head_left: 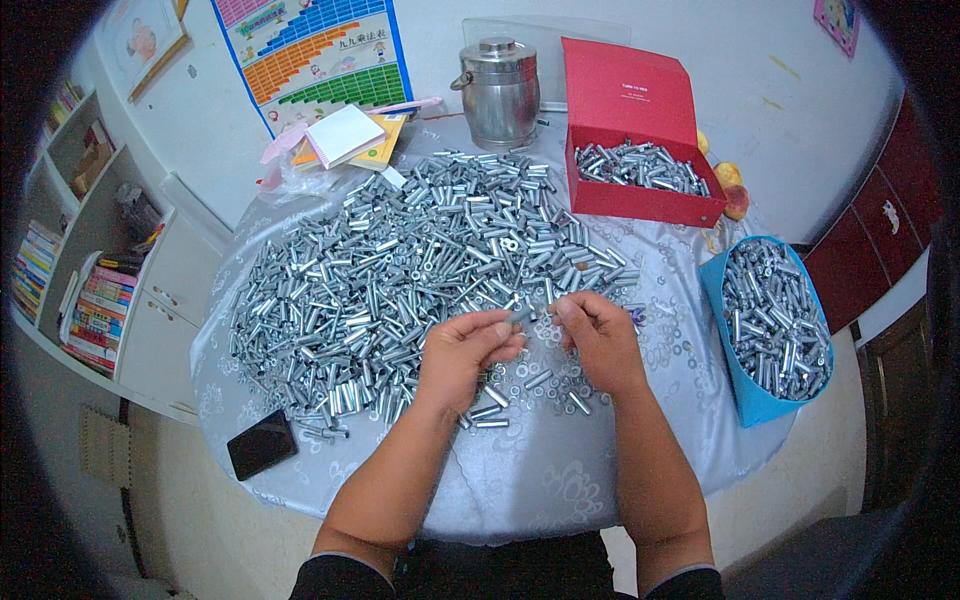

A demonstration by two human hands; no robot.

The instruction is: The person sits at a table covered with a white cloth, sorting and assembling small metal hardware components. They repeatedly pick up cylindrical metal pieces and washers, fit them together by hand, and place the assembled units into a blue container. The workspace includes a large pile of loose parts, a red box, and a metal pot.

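Observation:
A large heap of silvery metal sleeves and bolts covers much of the table. At its near right edge, my left hand pinches a short metal sleeve between thumb and fingers. Close beside it, my right hand is closed, thumb against forefinger, around something too small to make out. The fingertips of both hands point toward each other with a narrow gap between. Under and between the hands lie loose sleeves; flat washers are scattered to the right.
A blue bin full of metal parts stands at the right. Behind it, an open red box holds more. A steel pot, notebooks and fruit sit at the back. The black phone lies near left.

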